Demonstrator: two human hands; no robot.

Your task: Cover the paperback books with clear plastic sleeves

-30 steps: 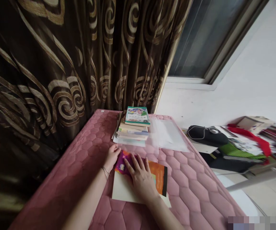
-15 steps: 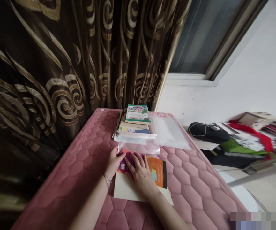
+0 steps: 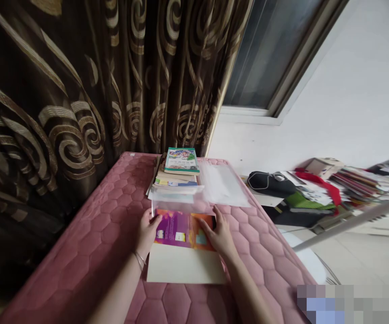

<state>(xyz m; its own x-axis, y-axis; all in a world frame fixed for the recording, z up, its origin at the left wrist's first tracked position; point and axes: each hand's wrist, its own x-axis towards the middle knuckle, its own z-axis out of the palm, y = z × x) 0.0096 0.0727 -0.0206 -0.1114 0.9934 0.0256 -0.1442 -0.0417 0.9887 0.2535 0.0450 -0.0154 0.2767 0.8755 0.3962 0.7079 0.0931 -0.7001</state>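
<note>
At the lower centre of the frame, a flat paper book (image 3: 185, 265) with a purple-and-orange printed band above a plain cream part lies on a pink, hexagon-quilted mattress (image 3: 261, 261). The left hand (image 3: 149, 229) and right hand (image 3: 221, 231) hold the band's opposite side edges, thumbs on top, presumably to steady it flat and square. A clear plastic film (image 3: 194, 206) extends beyond its top edge; whether this is a sleeve enclosing any pages cannot be told. Translucent plastic sheets (image 3: 226, 184) lie right of centre.

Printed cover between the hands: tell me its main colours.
The printed cover is mainly purple and orange, best seen in the head view.
</note>
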